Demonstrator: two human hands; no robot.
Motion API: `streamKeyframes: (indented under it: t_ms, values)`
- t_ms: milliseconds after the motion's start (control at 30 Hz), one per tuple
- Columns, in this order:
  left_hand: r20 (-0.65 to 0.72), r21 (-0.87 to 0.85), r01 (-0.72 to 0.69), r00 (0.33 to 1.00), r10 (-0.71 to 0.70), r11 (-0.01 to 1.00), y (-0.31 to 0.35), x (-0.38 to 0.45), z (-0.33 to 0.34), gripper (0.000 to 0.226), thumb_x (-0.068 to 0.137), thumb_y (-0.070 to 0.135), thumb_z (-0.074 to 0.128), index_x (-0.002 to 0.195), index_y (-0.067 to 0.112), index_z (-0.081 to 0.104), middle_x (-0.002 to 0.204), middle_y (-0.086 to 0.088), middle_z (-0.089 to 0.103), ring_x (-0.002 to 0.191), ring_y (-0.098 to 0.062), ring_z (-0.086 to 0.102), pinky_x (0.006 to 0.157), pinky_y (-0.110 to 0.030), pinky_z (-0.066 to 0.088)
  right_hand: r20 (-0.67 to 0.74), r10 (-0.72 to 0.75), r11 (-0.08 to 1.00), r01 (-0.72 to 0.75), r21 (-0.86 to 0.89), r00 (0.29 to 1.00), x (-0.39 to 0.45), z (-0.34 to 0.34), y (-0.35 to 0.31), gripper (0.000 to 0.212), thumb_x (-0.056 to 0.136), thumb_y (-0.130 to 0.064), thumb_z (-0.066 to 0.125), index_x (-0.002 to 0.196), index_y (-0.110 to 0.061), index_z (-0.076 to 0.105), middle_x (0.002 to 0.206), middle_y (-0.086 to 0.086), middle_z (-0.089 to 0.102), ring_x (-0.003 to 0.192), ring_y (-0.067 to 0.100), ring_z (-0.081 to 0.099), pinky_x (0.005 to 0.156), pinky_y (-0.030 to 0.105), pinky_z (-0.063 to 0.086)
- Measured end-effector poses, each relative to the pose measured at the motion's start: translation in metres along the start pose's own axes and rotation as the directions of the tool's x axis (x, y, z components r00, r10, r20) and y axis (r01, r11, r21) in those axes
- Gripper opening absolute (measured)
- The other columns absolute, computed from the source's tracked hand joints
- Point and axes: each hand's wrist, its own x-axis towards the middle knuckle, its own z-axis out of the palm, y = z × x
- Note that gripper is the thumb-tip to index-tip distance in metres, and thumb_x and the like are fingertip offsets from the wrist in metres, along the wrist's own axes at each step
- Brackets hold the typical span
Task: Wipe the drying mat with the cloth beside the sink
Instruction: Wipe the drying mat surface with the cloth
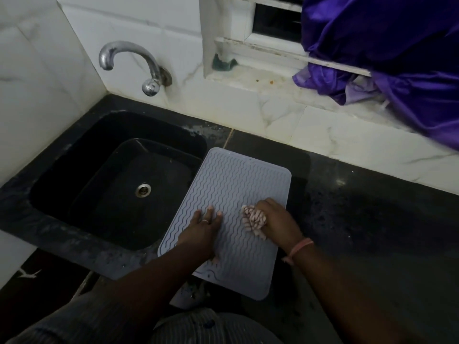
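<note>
A pale grey drying mat (231, 184) with wavy ridges lies on the dark counter, just right of the sink, its near corner overhanging the counter's front edge. My left hand (203, 227) presses flat on the mat's left part, fingers spread, a ring on one finger. My right hand (275, 219) is closed around a bunched pink-and-white cloth (253, 220), which rests on the mat near its right edge.
A black sink (74, 175) with a metal drain (143, 189) lies to the left, a chrome tap (131, 63) on the wall above it. Dark counter (372, 219) stretches right. Purple fabric (397, 58) hangs over the window sill at the top right.
</note>
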Motion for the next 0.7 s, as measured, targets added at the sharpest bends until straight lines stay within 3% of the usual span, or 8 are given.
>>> streamKeyframes:
  t_ms: [200, 267, 367, 467, 533, 600, 667, 700]
  values:
    - [0.017, 0.043, 0.029, 0.999, -0.03, 0.999, 0.005, 0.002, -0.002, 0.119, 0.082, 0.033, 0.08, 0.16, 0.032, -0.01, 0.167, 0.0, -0.02, 0.154, -0.033, -0.015, 0.119, -0.054, 0.025, -0.153, 0.197, 0.974, -0.211, -0.08, 0.968, 0.045, -0.009, 0.012, 0.014, 0.09, -0.018, 0.068, 0.097, -0.018, 0.056, 0.101, 0.002, 0.054, 0.09, 0.025, 0.06, 0.069, 0.038, 0.052]
    - [0.018, 0.055, 0.039, 0.999, -0.04, 0.998, 0.007, 0.004, -0.003, 0.116, 0.084, 0.032, 0.078, 0.16, 0.032, -0.009, 0.168, -0.001, -0.018, 0.154, -0.034, -0.012, 0.119, -0.054, 0.024, -0.183, 0.275, 0.96, -0.258, 0.111, 0.944, 0.053, -0.012, 0.003, 0.011, 0.091, -0.019, 0.07, 0.094, -0.016, 0.059, 0.099, 0.003, 0.062, 0.09, 0.023, 0.064, 0.074, 0.04, 0.056]
    - [0.007, 0.079, 0.05, 0.999, -0.05, 0.996, 0.011, 0.005, -0.005, 0.109, 0.085, 0.027, 0.076, 0.161, 0.029, -0.004, 0.168, -0.004, -0.015, 0.154, -0.036, -0.008, 0.117, -0.055, 0.028, -0.173, 0.392, 0.79, -0.234, 0.567, 0.903, 0.053, -0.027, -0.026, 0.02, 0.087, -0.026, 0.081, 0.101, -0.022, 0.067, 0.097, -0.007, 0.075, 0.09, 0.006, 0.071, 0.079, 0.029, 0.059]
    - [-0.012, 0.104, 0.071, 0.997, -0.07, 0.992, 0.02, 0.008, -0.01, 0.097, 0.087, 0.027, 0.073, 0.161, 0.023, 0.01, 0.168, -0.009, -0.002, 0.154, -0.039, 0.006, 0.116, -0.053, 0.033, -0.189, 0.357, 0.733, -0.149, 0.664, 0.915, 0.042, -0.033, -0.048, 0.027, 0.087, -0.026, 0.081, 0.108, -0.024, 0.063, 0.103, -0.009, 0.074, 0.093, 0.001, 0.07, 0.08, 0.023, 0.058]
    - [-0.094, 0.093, 0.095, 0.992, -0.086, 0.991, 0.026, 0.015, -0.012, 0.076, 0.087, 0.032, 0.072, 0.153, 0.021, 0.034, 0.162, -0.012, 0.024, 0.145, -0.034, 0.031, 0.109, -0.049, 0.043, -0.116, 0.285, 0.781, -0.16, 0.604, 0.952, 0.032, -0.028, -0.048, 0.027, 0.085, -0.03, 0.082, 0.102, -0.027, 0.061, 0.1, -0.007, 0.071, 0.09, 0.006, 0.069, 0.075, 0.029, 0.059]
    - [-0.211, 0.095, 0.112, 0.973, -0.09, 0.989, 0.029, 0.021, -0.014, 0.051, 0.088, 0.038, 0.07, 0.134, 0.021, 0.054, 0.145, -0.008, 0.048, 0.131, -0.026, 0.047, 0.101, -0.043, 0.047, 0.01, 0.251, 0.889, -0.235, 0.393, 0.968, 0.022, -0.019, -0.039, 0.026, 0.081, -0.037, 0.083, 0.093, -0.026, 0.063, 0.091, -0.005, 0.066, 0.084, 0.01, 0.066, 0.071, 0.032, 0.056]
    - [-0.287, 0.097, 0.107, 0.955, -0.075, 0.99, 0.028, 0.025, -0.016, 0.044, 0.09, 0.04, 0.066, 0.129, 0.021, 0.058, 0.137, -0.006, 0.055, 0.127, -0.024, 0.049, 0.101, -0.043, 0.047, 0.04, 0.284, 0.95, -0.286, 0.121, 0.958, 0.014, -0.012, -0.031, 0.032, 0.075, -0.043, 0.084, 0.093, -0.025, 0.064, 0.094, -0.006, 0.062, 0.09, 0.016, 0.063, 0.073, 0.033, 0.053]
    - [-0.309, 0.082, 0.095, 0.949, -0.065, 0.992, 0.025, 0.027, -0.017, 0.049, 0.089, 0.04, 0.067, 0.133, 0.021, 0.054, 0.141, -0.007, 0.052, 0.13, -0.025, 0.047, 0.102, -0.043, 0.047, -0.005, 0.305, 0.952, -0.305, 0.003, 0.952, 0.012, -0.011, -0.03, 0.044, 0.073, -0.046, 0.083, 0.106, -0.026, 0.063, 0.107, -0.004, 0.061, 0.104, 0.019, 0.061, 0.083, 0.035, 0.052]
